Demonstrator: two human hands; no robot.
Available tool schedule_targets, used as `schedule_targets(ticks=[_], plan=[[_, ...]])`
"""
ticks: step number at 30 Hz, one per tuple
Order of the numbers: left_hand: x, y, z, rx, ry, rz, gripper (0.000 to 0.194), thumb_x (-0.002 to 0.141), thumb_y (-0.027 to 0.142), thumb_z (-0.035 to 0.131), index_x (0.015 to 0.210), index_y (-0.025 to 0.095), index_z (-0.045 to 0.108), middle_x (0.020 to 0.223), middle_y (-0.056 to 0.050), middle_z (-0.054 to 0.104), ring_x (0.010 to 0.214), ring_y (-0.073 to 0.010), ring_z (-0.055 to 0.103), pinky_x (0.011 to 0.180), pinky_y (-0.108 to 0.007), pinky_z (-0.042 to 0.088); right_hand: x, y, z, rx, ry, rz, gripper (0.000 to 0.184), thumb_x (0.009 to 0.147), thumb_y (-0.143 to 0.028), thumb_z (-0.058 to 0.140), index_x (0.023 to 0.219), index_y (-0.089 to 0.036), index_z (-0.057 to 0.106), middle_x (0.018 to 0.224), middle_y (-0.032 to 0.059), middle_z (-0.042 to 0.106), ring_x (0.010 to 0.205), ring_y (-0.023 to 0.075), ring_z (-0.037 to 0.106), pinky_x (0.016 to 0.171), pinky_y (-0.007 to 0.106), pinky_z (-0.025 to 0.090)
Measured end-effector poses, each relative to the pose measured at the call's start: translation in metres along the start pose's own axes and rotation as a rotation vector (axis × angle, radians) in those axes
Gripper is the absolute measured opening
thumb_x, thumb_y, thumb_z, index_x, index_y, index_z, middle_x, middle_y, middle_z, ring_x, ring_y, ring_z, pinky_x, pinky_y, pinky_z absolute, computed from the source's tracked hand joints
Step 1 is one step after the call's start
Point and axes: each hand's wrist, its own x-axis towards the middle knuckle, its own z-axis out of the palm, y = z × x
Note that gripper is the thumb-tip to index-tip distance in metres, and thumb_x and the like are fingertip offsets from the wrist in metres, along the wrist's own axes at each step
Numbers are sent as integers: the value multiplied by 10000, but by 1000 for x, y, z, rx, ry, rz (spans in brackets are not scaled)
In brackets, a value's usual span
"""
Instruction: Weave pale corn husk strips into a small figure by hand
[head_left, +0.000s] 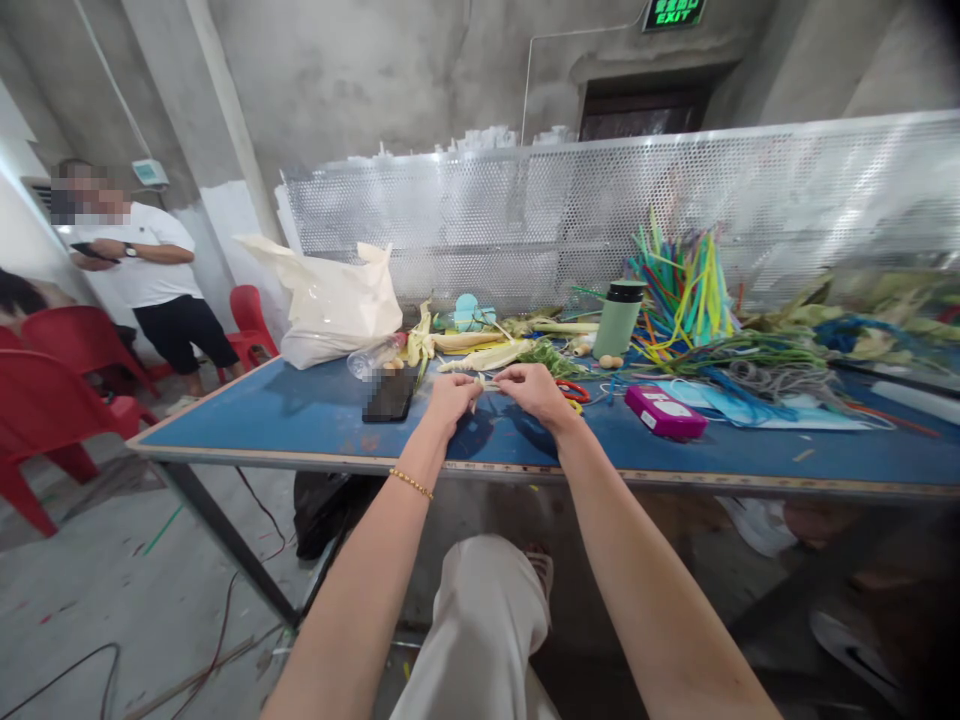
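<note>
My left hand point(454, 396) and my right hand point(535, 389) are close together above the near side of the blue table point(300, 432). Their fingers are closed in a pinch on a thin pale strip point(488, 384) that spans the small gap between them; it resembles corn husk, but most of it is hidden by the fingers. Just behind the hands lie pale corn husks point(491, 357) and green leaves point(555, 357). Red-handled scissors point(573, 392) rest beside my right hand. To the left of my left hand is a dark phone point(388, 397).
A cream bag point(341, 305) and clear bottle point(371, 358) stand left. Rightward are a green flask point(619, 320), purple box point(665, 412), coloured pipe cleaners point(690, 290), tangled cords point(757, 380) and blue masks point(750, 408). A perforated metal panel point(465, 225) backs the table. A person point(157, 260) stands beyond red chairs point(82, 345).
</note>
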Motion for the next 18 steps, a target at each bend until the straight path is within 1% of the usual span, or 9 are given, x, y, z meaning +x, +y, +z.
schedule_targets(ticks=[3, 5, 7, 9, 13, 15, 18], plan=[[0, 0, 1, 9, 1, 0, 174, 655, 176, 709, 536, 156, 583, 413, 37, 471, 398, -69, 374, 465, -240, 258, 2, 2, 3, -57, 45, -31, 198, 737, -197, 637, 829, -172, 810, 811, 66, 795, 790, 219, 721, 745, 290, 538], [-1, 1, 1, 23, 0, -2, 152, 655, 170, 702, 548, 155, 595, 410, 36, 475, 397, -73, 378, 462, -240, 257, 1, 1, 4, -53, 24, -83, 198, 762, -218, 645, 865, -179, 810, 853, 61, 802, 809, 219, 725, 761, 294, 540], [-1, 2, 1, 40, -4, 1, 138, 652, 157, 687, 544, 155, 600, 404, 32, 476, 395, -75, 378, 459, -239, 253, 1, 0, 5, -107, 3, -106, 184, 761, -208, 651, 849, -182, 810, 821, 54, 797, 790, 220, 720, 756, 297, 531], [-2, 3, 1, 31, -17, 4, 135, 645, 150, 673, 534, 155, 597, 398, 29, 473, 395, -75, 373, 459, -239, 253, 0, -1, 5, -187, 9, -102, 192, 756, -177, 635, 830, -184, 812, 787, 51, 790, 769, 220, 715, 751, 297, 517], [-2, 2, 0, -59, -64, -20, 167, 633, 171, 672, 503, 161, 568, 396, 24, 464, 394, -70, 358, 454, -237, 250, -1, -2, 1, -277, 47, -91, 254, 792, -162, 585, 876, -185, 823, 831, 59, 801, 790, 223, 718, 783, 304, 509], [-1, 0, -1, -100, -66, -35, 198, 621, 183, 684, 486, 169, 539, 397, 28, 451, 395, -70, 360, 449, -236, 244, -1, -2, -2, -287, 66, -85, 271, 794, -156, 572, 884, -188, 825, 864, 63, 807, 819, 227, 720, 807, 308, 510], [2, -2, -1, -127, -38, -51, 213, 606, 182, 692, 484, 176, 517, 405, 34, 443, 396, -73, 368, 445, -236, 246, -1, -1, -7, -250, 108, -69, 274, 779, -161, 575, 890, -196, 823, 905, 65, 809, 856, 230, 718, 833, 312, 513]])
